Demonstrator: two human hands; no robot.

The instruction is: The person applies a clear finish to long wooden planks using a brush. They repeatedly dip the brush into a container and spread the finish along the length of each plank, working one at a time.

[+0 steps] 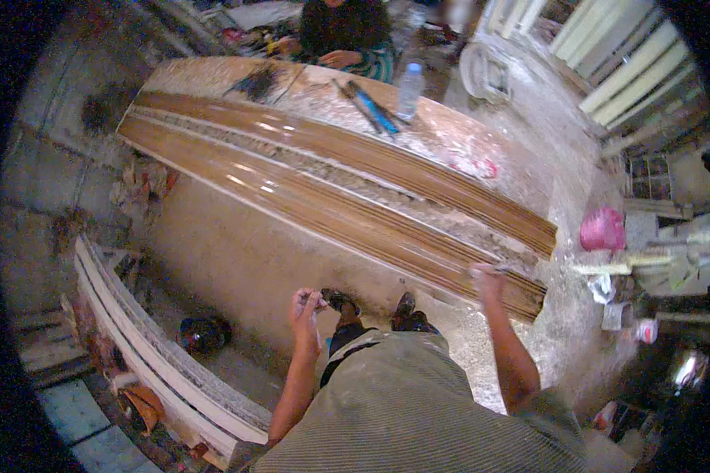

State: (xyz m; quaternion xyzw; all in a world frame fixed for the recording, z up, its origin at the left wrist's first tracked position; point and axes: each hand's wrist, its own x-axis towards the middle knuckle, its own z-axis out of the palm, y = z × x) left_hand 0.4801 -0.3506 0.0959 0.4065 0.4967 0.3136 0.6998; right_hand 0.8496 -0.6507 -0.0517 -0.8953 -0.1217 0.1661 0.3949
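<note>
Two long, glossy brown ridged strips, a near one and a far one, lie side by side on a long table. Crumbly white-grey residue fills the gap between them. My right hand is over the near strip's right end, its fingers closed and blurred; what they hold, if anything, I cannot make out. Away from the strips, my left hand hangs in the air in front of me. Its fingers are curled, white dust marks them, and anything inside is too small to name.
Across the table sits a person. A clear bottle and a blue-handled tool are on the white-dusted tabletop. A pink bucket stands at right. Long white mouldings lie at lower left, near a dark round object.
</note>
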